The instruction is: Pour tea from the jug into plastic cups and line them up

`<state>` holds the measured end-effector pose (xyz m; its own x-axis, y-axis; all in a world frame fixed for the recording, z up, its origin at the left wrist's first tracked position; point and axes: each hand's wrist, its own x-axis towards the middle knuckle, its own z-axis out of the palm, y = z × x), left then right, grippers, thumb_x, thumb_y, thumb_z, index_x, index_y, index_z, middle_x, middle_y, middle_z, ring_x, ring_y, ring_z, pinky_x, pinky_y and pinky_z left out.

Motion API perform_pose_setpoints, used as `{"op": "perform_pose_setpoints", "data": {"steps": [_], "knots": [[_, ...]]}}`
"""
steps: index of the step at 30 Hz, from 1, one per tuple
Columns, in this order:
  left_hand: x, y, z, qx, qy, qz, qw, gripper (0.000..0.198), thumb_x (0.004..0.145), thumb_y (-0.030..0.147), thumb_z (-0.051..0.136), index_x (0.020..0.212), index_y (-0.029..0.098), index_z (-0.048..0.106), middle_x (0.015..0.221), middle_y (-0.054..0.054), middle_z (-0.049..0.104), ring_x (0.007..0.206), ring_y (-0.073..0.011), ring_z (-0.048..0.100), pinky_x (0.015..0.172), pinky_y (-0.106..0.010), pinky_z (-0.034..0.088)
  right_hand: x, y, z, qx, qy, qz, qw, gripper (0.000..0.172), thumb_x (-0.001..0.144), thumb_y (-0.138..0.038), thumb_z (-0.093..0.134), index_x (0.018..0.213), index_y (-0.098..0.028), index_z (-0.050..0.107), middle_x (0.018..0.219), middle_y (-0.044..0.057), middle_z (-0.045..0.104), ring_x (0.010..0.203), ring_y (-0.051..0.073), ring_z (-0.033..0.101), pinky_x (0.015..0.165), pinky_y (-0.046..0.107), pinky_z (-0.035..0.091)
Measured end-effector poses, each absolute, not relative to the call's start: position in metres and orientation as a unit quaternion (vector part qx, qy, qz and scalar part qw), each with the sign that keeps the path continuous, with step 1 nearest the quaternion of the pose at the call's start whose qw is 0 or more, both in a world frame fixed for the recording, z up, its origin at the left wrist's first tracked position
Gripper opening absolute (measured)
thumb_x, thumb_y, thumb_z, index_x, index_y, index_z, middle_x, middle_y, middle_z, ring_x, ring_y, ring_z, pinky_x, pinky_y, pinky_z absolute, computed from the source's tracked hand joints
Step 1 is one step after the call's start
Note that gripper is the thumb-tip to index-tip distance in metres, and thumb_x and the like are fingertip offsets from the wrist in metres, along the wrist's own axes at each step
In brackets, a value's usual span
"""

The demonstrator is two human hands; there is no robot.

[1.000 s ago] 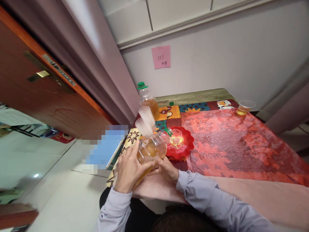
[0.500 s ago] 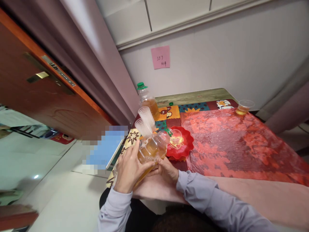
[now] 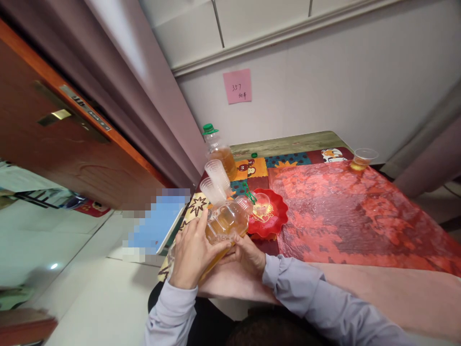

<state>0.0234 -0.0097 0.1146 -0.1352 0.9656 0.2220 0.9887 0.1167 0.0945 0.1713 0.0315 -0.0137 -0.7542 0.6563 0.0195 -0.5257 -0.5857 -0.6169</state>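
Both hands grip a clear plastic bottle (image 3: 226, 221) of amber liquid, tilted so its neck points right. My left hand (image 3: 192, 250) wraps its body from the left, while my right hand (image 3: 247, 254) supports the underside near the neck. Under the bottle's mouth, a clear plastic cup (image 3: 262, 203) stands in a red scalloped plate (image 3: 277, 216). I cannot make out liquid leaving the mouth. Just behind the bottle are two stacks of clear cups (image 3: 213, 188). A green strap-like piece (image 3: 249, 193) lies by the plate's left rim.
A second bottle (image 3: 219, 154) with a green cap stands upright at the back left. A green cap (image 3: 254, 155) lies near the rear edge. At the far right sits a cup (image 3: 361, 158) with some amber liquid. The red patterned cloth (image 3: 331, 216) covers the table's right side.
The view has shifted very slightly. Both hands keep their hold, and the bottle stays tilted over the cup with little visible difference.
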Motion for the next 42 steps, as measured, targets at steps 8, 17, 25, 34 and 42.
{"op": "perform_pose_setpoints", "data": {"steps": [8, 17, 25, 34, 42], "knots": [[0.031, -0.009, 0.124, -0.639, -0.764, -0.084, 0.033, 0.107, 0.075, 0.072, 0.080, 0.164, 0.026, 0.041, 0.146, -0.017, 0.067, 0.133, -0.0421, 0.064, 0.106, -0.058, 0.052, 0.172, 0.030, -0.012, -0.099, -0.304, 0.889, 0.327, 0.095, 0.082, -0.075, 0.080, 0.154, -0.032, 0.037, 0.141, 0.010, 0.068, 0.100, 0.025, 0.078, 0.085, 0.044, 0.066], [0.041, -0.009, 0.138, -0.633, -0.773, -0.043, 0.015, 0.102, 0.081, 0.062, 0.079, 0.165, 0.023, 0.037, 0.150, -0.017, 0.063, 0.138, -0.0386, 0.061, 0.111, -0.053, 0.049, 0.170, 0.031, -0.016, -0.104, -0.302, 0.889, 0.328, 0.099, 0.081, -0.078, 0.079, 0.156, -0.031, 0.035, 0.132, 0.008, 0.073, 0.092, 0.024, 0.079, 0.083, 0.044, 0.065], [0.043, -0.008, 0.141, -0.629, -0.777, -0.026, 0.006, 0.101, 0.082, 0.061, 0.078, 0.165, 0.022, 0.036, 0.151, -0.017, 0.063, 0.137, -0.0380, 0.062, 0.110, -0.053, 0.049, 0.170, 0.031, -0.016, -0.102, -0.302, 0.889, 0.328, 0.099, 0.081, -0.078, 0.079, 0.156, -0.030, 0.037, 0.124, 0.007, 0.076, 0.090, 0.024, 0.079, 0.083, 0.045, 0.066], [0.042, -0.007, 0.140, -0.631, -0.775, -0.027, 0.011, 0.102, 0.081, 0.061, 0.079, 0.165, 0.023, 0.036, 0.150, -0.017, 0.063, 0.138, -0.0373, 0.061, 0.111, -0.051, 0.049, 0.169, 0.032, -0.019, -0.096, -0.300, 0.890, 0.330, 0.096, 0.082, -0.078, 0.077, 0.155, -0.031, 0.036, 0.122, 0.007, 0.076, 0.093, 0.026, 0.079, 0.084, 0.047, 0.066], [0.043, -0.007, 0.140, -0.633, -0.773, -0.029, 0.015, 0.101, 0.081, 0.061, 0.078, 0.165, 0.024, 0.035, 0.149, -0.016, 0.064, 0.137, -0.0376, 0.061, 0.109, -0.050, 0.049, 0.169, 0.031, -0.017, -0.095, -0.296, 0.891, 0.331, 0.100, 0.081, -0.079, 0.078, 0.157, -0.031, 0.034, 0.126, 0.008, 0.075, 0.092, 0.025, 0.079, 0.081, 0.044, 0.066]]}}
